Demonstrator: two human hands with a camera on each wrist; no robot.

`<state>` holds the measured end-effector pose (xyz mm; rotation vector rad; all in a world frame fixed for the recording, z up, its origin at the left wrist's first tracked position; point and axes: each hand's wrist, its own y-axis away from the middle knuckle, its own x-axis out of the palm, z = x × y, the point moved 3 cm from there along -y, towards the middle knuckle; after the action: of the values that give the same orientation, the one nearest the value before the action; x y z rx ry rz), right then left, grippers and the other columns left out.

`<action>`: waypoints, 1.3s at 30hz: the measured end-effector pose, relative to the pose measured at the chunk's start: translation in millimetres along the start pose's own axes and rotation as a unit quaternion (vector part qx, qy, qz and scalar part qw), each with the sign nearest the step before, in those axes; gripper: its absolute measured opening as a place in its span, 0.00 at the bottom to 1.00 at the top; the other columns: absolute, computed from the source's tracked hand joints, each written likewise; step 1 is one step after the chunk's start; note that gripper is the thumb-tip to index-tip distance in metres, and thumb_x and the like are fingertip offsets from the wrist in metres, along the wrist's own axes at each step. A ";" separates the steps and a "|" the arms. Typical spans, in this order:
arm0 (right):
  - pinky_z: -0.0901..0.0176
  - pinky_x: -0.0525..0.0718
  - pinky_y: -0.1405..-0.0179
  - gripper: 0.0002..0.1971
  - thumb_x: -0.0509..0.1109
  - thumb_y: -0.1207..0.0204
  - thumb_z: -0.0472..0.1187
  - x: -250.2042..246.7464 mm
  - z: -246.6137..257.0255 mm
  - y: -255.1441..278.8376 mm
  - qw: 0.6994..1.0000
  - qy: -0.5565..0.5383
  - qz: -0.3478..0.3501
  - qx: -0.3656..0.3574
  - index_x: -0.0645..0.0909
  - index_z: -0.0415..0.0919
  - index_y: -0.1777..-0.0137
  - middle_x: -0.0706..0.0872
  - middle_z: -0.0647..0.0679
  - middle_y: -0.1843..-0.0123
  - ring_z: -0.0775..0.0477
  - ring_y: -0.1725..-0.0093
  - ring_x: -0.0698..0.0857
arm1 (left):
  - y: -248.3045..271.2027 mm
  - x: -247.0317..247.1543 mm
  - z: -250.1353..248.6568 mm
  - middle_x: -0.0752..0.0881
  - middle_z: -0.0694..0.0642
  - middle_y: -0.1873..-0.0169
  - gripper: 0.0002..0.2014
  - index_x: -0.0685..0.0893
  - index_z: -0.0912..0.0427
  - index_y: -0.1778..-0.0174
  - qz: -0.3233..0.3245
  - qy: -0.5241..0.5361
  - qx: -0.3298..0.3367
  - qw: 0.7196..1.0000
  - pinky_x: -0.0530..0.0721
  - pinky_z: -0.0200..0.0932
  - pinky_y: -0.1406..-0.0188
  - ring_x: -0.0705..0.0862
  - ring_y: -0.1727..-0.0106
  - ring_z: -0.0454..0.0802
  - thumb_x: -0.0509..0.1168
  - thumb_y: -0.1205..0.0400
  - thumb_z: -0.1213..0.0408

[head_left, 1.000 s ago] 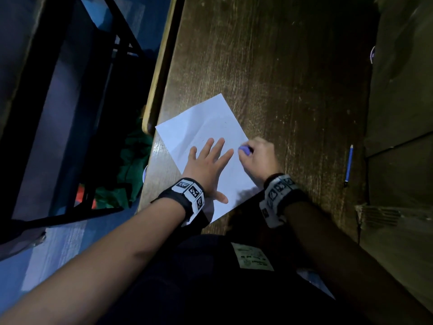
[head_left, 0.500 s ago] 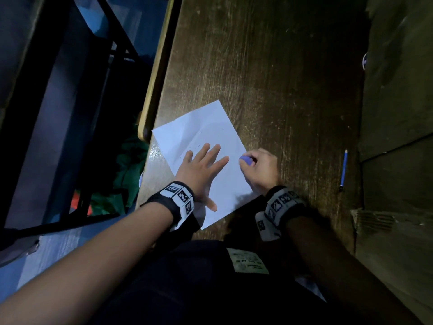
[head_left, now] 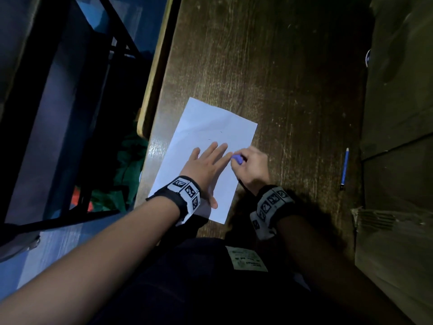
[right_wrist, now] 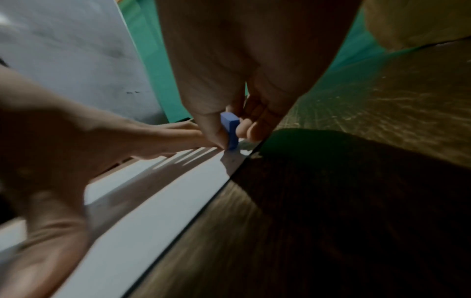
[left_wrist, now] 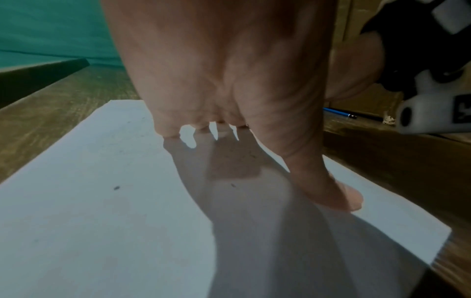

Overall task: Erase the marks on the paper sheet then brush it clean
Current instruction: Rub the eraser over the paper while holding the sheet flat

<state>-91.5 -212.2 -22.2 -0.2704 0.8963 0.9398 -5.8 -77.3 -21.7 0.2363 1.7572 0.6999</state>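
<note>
A white paper sheet (head_left: 212,127) lies on the dark wooden desk (head_left: 269,66), near its left edge. Faint short pencil marks (head_left: 220,132) show on its upper half. My left hand (head_left: 206,165) lies flat on the sheet with straight spread fingers, pressing it down. My right hand (head_left: 250,167) pinches a small blue eraser (head_left: 237,159) between thumb and fingers, its tip on the sheet's right edge beside my left fingertips. In the right wrist view the eraser (right_wrist: 230,129) stands upright on the paper (right_wrist: 163,193). The left wrist view shows dark crumbs (left_wrist: 116,188) on the sheet (left_wrist: 102,221).
A blue pencil (head_left: 345,168) lies on the desk to the right, close to a stepped wooden ledge (head_left: 398,113). Left of the desk edge are a dark metal chair frame (head_left: 70,113) and green cloth (head_left: 126,170) below.
The sheet has turned under my left hand, its long side now running more straight away from me. The right hand with the eraser stays at the sheet's right edge.
</note>
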 end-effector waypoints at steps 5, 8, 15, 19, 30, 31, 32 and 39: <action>0.60 0.81 0.61 0.04 0.74 0.26 0.40 1.8 1.7 17.6 0.999 0.023 -0.033 -0.010 0.88 0.39 0.58 0.83 0.48 0.61 0.47 0.64 0.83 | -5.1 1.0 0.7 0.33 0.53 0.11 0.80 0.35 0.50 0.10 0.008 0.002 -0.018 1.000 0.53 0.69 0.15 0.36 0.10 0.58 0.82 0.46 0.27; 0.53 0.84 0.66 0.04 0.73 0.33 0.34 16.5 12.1 56.5 0.990 0.060 0.057 -0.116 0.86 0.37 0.67 0.85 0.43 0.68 0.43 0.69 0.82 | -6.3 1.8 1.8 0.31 0.53 0.11 0.79 0.34 0.49 0.11 0.018 0.002 -0.018 1.000 0.50 0.69 0.15 0.34 0.10 0.57 0.81 0.45 0.27; 0.62 0.82 0.58 0.06 0.74 0.26 0.40 -9.0 -4.9 -5.7 0.999 0.001 -0.051 0.017 0.89 0.38 0.54 0.86 0.45 0.58 0.50 0.63 0.82 | -4.4 -1.2 -0.7 0.32 0.51 0.11 0.80 0.33 0.49 0.10 0.021 -0.001 -0.026 0.999 0.50 0.69 0.15 0.34 0.10 0.56 0.81 0.46 0.26; 0.57 0.84 0.64 0.04 0.74 0.28 0.38 10.4 12.1 50.3 0.996 0.040 -0.006 -0.076 0.87 0.36 0.59 0.86 0.42 0.63 0.44 0.67 0.84 | -4.8 -2.6 0.4 0.31 0.52 0.11 0.79 0.33 0.49 0.10 0.020 0.000 -0.024 1.000 0.49 0.69 0.14 0.33 0.10 0.57 0.81 0.44 0.26; 0.58 0.82 0.64 0.08 0.70 0.24 0.39 3.8 8.1 39.1 0.998 0.028 0.006 -0.050 0.88 0.37 0.58 0.84 0.43 0.62 0.47 0.67 0.81 | -4.5 -3.9 1.1 0.30 0.51 0.11 0.79 0.34 0.49 0.10 0.020 0.003 -0.023 1.000 0.48 0.69 0.14 0.33 0.10 0.56 0.81 0.44 0.27; 0.56 0.83 0.64 0.08 0.68 0.25 0.39 8.8 11.2 57.7 0.994 0.033 0.044 -0.097 0.88 0.38 0.60 0.85 0.44 0.63 0.46 0.68 0.82 | -4.5 -3.0 0.7 0.31 0.52 0.11 0.78 0.34 0.49 0.10 0.018 0.002 -0.022 1.000 0.48 0.69 0.14 0.33 0.10 0.56 0.81 0.43 0.27; 0.55 0.83 0.63 0.09 0.67 0.26 0.39 9.2 10.1 63.1 0.990 0.031 0.076 -0.119 0.88 0.38 0.61 0.85 0.45 0.64 0.46 0.67 0.82 | -4.0 -1.9 0.2 0.31 0.52 0.11 0.78 0.34 0.49 0.10 0.020 0.001 -0.021 1.000 0.48 0.70 0.14 0.33 0.10 0.57 0.81 0.43 0.27; 0.64 0.77 0.57 0.07 0.72 0.23 0.40 -13.1 -5.0 -2.2 0.999 0.030 -0.032 0.023 0.89 0.38 0.51 0.84 0.45 0.55 0.50 0.60 0.82 | -6.4 -0.1 -0.2 0.30 0.51 0.11 0.80 0.33 0.49 0.11 0.021 -0.006 -0.025 0.999 0.49 0.69 0.14 0.33 0.10 0.56 0.80 0.45 0.25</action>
<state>-96.1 -223.9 -15.7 -0.2869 0.9584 0.8542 -4.7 -82.6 -25.2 0.2434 1.7247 0.7692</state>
